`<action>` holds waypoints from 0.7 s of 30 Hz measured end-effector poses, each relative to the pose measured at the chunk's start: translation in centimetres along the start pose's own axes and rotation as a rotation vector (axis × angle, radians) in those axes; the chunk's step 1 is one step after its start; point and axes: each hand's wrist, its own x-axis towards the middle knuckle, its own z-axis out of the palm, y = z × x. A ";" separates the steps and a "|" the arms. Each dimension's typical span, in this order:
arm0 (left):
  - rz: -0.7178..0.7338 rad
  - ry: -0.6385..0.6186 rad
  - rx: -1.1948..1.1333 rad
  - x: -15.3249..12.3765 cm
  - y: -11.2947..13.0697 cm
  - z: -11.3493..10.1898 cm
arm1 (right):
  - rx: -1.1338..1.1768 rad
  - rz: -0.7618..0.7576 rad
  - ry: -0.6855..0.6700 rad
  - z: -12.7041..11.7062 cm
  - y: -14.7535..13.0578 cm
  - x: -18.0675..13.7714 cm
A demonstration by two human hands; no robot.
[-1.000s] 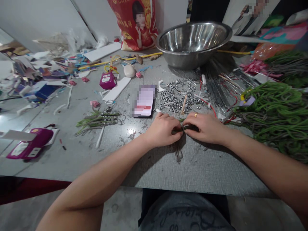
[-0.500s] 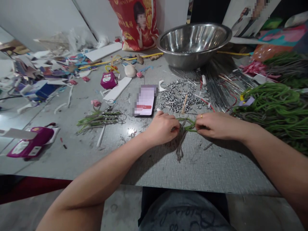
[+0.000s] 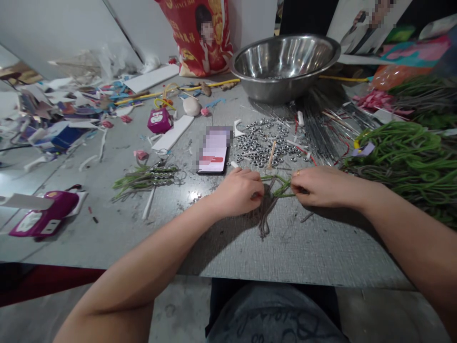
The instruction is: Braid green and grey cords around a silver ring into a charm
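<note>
My left hand [image 3: 240,190] and my right hand [image 3: 323,186] rest on the grey table [image 3: 250,252], a short gap between them. Both are closed in a pinch on a green cord [image 3: 280,186] that loops between them. A grey cord end [image 3: 264,216] hangs from the knot toward me. Just beyond the hands lies a scatter of small metal rings [image 3: 262,143] with a thin wooden stick [image 3: 272,155] among them.
A phone [image 3: 214,151] lies left of the rings. A steel bowl [image 3: 285,64] stands at the back, thin metal rods [image 3: 321,128] beside it. A big heap of green cords [image 3: 407,162] fills the right. Finished cord bundles [image 3: 148,176], pink tape measures [image 3: 46,216] and paper scraps lie left.
My hands, first pressed together over the cord, have drawn apart, the right one moving right, so the green loop now shows between them.
</note>
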 end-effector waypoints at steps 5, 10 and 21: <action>0.074 -0.106 -0.073 0.0 0.0 -0.6 | 0.040 -0.022 -0.022 -0.4 0.0 -0.2; 0.083 -0.080 -0.100 -0.1 -0.1 -0.9 | 0.052 -0.008 -0.020 -0.6 -0.1 -0.2; 0.028 -0.065 -0.006 -0.2 0.4 -0.6 | 0.051 0.081 0.161 -0.6 1.8 -0.3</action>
